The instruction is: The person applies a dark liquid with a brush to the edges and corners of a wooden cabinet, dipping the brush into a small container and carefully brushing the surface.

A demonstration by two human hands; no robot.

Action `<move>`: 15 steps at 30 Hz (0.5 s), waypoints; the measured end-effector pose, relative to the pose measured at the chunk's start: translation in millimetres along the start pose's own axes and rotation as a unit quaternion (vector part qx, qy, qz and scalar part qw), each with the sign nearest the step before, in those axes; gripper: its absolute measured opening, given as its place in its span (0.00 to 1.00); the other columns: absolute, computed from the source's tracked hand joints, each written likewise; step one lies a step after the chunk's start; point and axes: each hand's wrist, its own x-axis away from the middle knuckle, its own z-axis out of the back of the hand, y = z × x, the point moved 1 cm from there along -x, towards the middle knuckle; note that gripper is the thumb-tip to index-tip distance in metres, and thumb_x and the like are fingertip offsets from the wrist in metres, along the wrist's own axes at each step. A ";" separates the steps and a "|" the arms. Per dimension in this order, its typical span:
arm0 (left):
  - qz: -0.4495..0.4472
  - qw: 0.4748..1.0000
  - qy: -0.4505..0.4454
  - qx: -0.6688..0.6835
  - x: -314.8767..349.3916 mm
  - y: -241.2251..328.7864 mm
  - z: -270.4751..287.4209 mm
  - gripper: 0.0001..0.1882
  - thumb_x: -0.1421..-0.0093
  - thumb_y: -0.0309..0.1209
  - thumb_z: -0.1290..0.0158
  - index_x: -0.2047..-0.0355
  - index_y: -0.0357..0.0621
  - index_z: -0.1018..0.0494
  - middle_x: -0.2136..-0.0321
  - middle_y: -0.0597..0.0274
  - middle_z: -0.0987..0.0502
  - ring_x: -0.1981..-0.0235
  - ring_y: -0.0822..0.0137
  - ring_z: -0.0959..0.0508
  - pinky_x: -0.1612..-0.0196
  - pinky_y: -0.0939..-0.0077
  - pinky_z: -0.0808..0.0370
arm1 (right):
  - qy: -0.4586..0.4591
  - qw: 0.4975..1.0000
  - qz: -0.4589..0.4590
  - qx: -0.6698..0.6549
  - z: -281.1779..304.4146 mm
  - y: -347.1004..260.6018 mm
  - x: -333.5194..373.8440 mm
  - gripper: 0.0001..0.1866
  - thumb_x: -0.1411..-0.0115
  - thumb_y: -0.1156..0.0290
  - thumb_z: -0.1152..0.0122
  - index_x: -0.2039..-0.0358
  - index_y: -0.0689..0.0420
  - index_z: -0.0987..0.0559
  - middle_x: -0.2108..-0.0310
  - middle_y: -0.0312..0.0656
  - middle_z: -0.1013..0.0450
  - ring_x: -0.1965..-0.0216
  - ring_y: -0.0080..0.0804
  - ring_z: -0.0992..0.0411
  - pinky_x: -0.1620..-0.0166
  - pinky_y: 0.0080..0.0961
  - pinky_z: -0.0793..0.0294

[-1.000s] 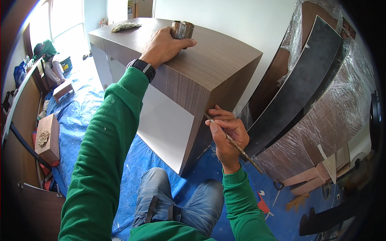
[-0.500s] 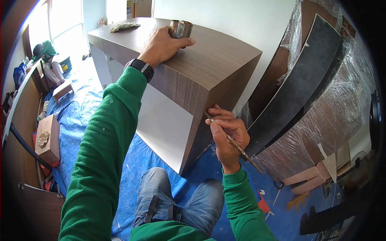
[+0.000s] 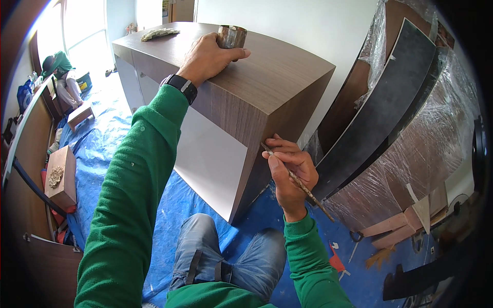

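Brown-speckled rod [image 3: 310,194] slants between the fingers [image 3: 285,148] of the right hand [image 3: 304,173].

Left grip [image 3: 205,59] curled around a stained brown cup [image 3: 232,37] on a brown wood-grain counter [image 3: 280,74]; right grip [image 3: 295,167] pinching a thin, mottled brown stick [image 3: 318,203]. Crumpled off-white cloth [image 3: 160,34] left of the former; curved black panel [image 3: 382,105] right of the latter.

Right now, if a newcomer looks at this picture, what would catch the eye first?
Probably the big wood-grain furniture piece in the middle, where the left hand holds a small brown container on the top. Next, the fingers of the right hand hold a thin, stained stick near the piece's front corner. The bright blue sheet below and the long dark panel at the right also stand out.
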 end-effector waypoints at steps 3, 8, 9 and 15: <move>0.001 1.000 -0.003 -0.002 -0.3 0.1 -0.2 0.42 0.52 0.60 0.33 0.57 0.28 0.21 0.71 0.49 0.16 0.71 0.60 0.15 0.59 0.69 0.19 | 0.001 1.000 -0.002 0.001 0.4 -0.7 -0.4 0.05 0.41 0.85 0.36 0.65 0.63 0.21 0.64 0.50 0.18 0.52 0.44 0.20 0.37 0.52 0.28; -0.005 1.000 0.001 0.005 -2.4 -2.3 -0.3 0.42 0.52 0.60 0.33 0.57 0.27 0.21 0.70 0.48 0.16 0.71 0.60 0.16 0.59 0.69 0.19 | -0.008 1.000 -0.003 0.003 0.8 -1.0 -0.2 0.06 0.41 0.85 0.36 0.65 0.62 0.21 0.65 0.49 0.18 0.52 0.44 0.20 0.37 0.51 0.28; -0.008 1.000 0.002 0.009 -2.4 -2.9 -1.1 0.42 0.52 0.60 0.33 0.57 0.27 0.21 0.70 0.48 0.16 0.71 0.60 0.16 0.59 0.69 0.19 | -0.010 1.000 -0.004 0.005 1.2 -1.2 0.2 0.06 0.41 0.85 0.36 0.65 0.62 0.21 0.65 0.49 0.18 0.52 0.44 0.20 0.37 0.52 0.28; -0.013 1.000 0.006 0.011 -2.4 -4.2 -2.9 0.41 0.52 0.59 0.33 0.58 0.27 0.20 0.71 0.49 0.16 0.72 0.60 0.16 0.60 0.69 0.19 | -0.011 1.000 -0.015 0.010 1.7 -0.9 3.5 0.06 0.42 0.85 0.35 0.65 0.62 0.21 0.65 0.48 0.18 0.52 0.44 0.20 0.38 0.52 0.28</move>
